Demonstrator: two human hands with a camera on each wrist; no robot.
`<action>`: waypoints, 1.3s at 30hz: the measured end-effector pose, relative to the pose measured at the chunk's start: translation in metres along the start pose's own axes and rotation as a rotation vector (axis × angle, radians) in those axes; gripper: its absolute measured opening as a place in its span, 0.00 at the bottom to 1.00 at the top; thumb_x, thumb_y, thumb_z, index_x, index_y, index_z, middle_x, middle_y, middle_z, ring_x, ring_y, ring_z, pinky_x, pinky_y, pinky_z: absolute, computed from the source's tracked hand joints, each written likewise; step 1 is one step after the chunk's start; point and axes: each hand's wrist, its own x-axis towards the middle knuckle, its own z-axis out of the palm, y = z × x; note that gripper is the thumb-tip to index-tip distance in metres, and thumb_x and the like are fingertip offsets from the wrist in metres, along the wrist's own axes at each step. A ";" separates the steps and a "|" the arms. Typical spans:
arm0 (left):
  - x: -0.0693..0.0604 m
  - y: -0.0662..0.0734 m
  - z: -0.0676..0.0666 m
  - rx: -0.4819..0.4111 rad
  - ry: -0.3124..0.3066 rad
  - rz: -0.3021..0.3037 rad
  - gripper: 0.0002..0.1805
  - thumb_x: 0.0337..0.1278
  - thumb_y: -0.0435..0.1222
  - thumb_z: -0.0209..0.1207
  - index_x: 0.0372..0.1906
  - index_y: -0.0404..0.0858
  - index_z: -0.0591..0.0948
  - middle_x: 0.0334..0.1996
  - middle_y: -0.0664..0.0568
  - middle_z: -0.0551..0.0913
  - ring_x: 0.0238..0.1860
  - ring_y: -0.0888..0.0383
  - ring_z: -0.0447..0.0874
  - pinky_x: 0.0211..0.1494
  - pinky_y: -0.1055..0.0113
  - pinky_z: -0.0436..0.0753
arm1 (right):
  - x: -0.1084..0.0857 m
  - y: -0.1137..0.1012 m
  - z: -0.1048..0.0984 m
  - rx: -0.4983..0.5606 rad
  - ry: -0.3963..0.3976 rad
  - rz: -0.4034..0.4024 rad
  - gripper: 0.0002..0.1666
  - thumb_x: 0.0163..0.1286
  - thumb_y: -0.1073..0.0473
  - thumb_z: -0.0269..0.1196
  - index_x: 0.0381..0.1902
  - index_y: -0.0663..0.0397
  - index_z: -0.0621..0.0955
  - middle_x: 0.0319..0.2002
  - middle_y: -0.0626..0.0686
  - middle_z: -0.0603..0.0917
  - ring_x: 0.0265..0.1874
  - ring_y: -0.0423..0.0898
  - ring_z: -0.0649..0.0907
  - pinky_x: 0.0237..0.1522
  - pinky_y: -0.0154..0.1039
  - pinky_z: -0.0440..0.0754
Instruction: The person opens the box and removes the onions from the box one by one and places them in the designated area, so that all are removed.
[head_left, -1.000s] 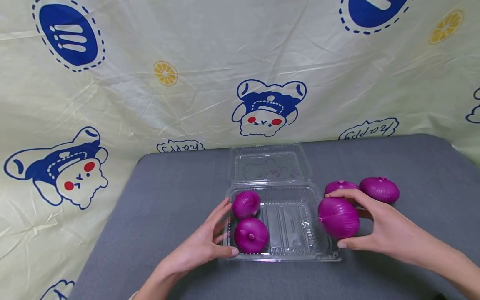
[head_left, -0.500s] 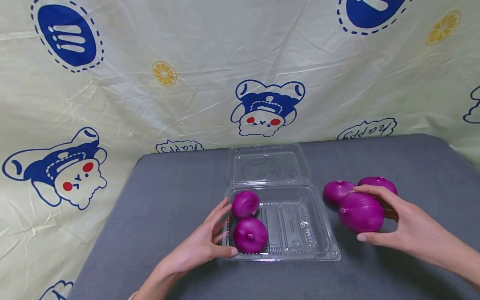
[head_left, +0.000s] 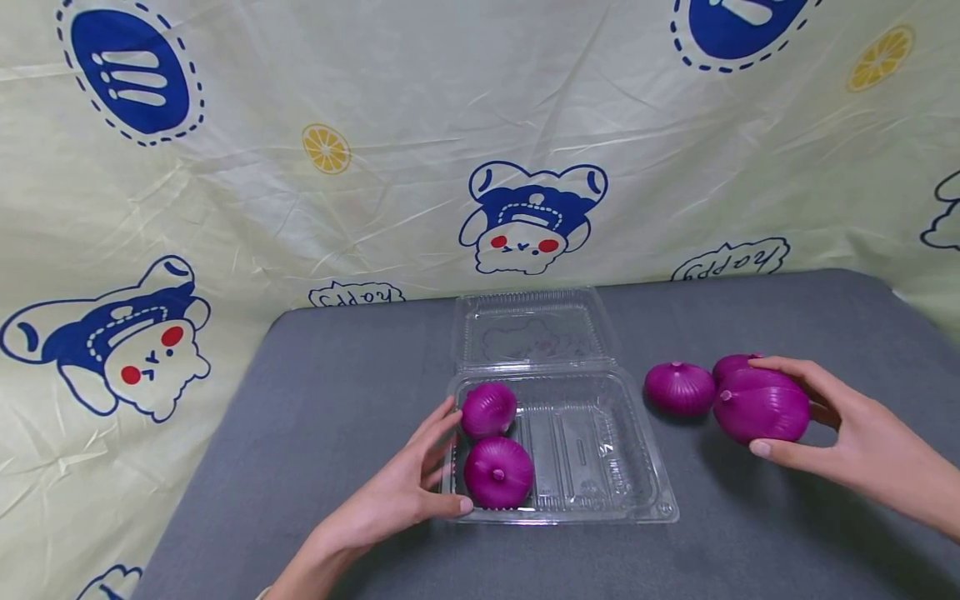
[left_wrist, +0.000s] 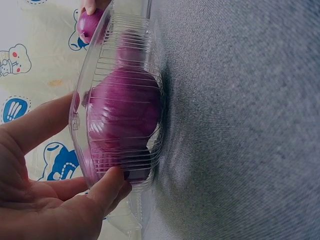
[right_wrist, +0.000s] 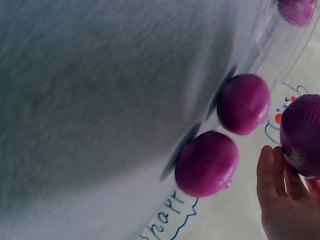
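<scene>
A clear plastic clamshell container [head_left: 592,512] lies on the table with its lid folded back. Inside along the left wall are two purple onions, a far one [head_left: 488,410] and a near one [head_left: 498,472]. My left hand [head_left: 401,487] holds the container's near left corner, thumb at the front rim and fingers at the side wall. To the right of the container, my right hand [head_left: 855,433] grips another onion [head_left: 761,407] between thumb and fingers, above the table. Behind it sit an onion [head_left: 680,388] and a partly hidden one [head_left: 733,365]; both show in the right wrist view.
Grey cloth [head_left: 337,367] covers the table. The raised-edge lid [head_left: 536,329] lies behind the container, towards the back edge. A pale printed sheet [head_left: 390,208] hangs behind and beside the table.
My right hand has moved right with its onion, away from the container's right rim, uncovering the middle onion and covering part of the far right one. My left hand stays at the corner.
</scene>
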 end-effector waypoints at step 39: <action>-0.001 0.001 0.002 -0.004 0.002 -0.015 0.51 0.51 0.27 0.69 0.77 0.45 0.55 0.78 0.61 0.39 0.76 0.44 0.47 0.73 0.56 0.60 | 0.028 0.062 -0.027 -0.078 0.253 0.059 0.59 0.42 0.65 0.82 0.69 0.67 0.63 0.56 0.71 0.67 0.45 0.36 0.71 0.28 0.09 0.64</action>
